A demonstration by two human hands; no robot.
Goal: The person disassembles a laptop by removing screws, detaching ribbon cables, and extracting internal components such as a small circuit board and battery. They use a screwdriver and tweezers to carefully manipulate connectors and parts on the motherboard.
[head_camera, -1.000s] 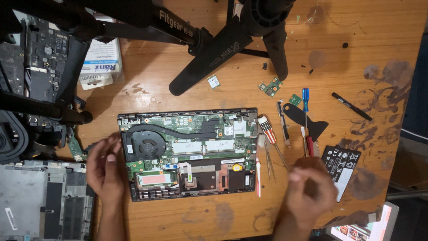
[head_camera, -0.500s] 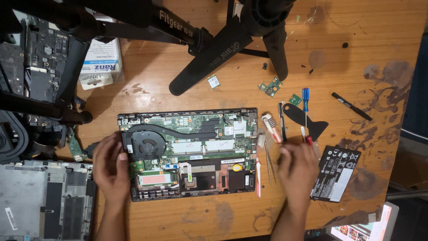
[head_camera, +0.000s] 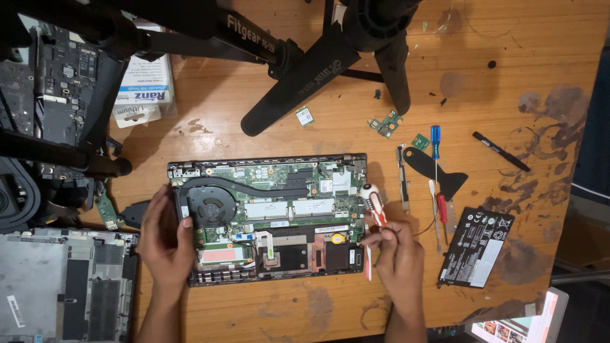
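laptop base [head_camera: 267,216]: black frame, green circuit board, black fan, silver strips, one yellow coin cell
screwdriver [head_camera: 376,206]: red and white handle, in the right hand [head_camera: 399,254]
table [head_camera: 546,57]: orange-brown wood, dark stains toward 3 o'clock
battery [head_camera: 476,246]: black, white label, at 4 o'clock
second screwdriver [head_camera: 435,136]: blue handle
tripod legs [head_camera: 298,82]: black, at 12 o'clock
panel [head_camera: 63,286]: grey, at 8 o'clock

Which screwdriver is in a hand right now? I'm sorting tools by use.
The red-and-white-handled screwdriver, gripped by the right hand beside the open laptop. The blue-handled screwdriver and the small red-handled screwdriver lie untouched on the table.
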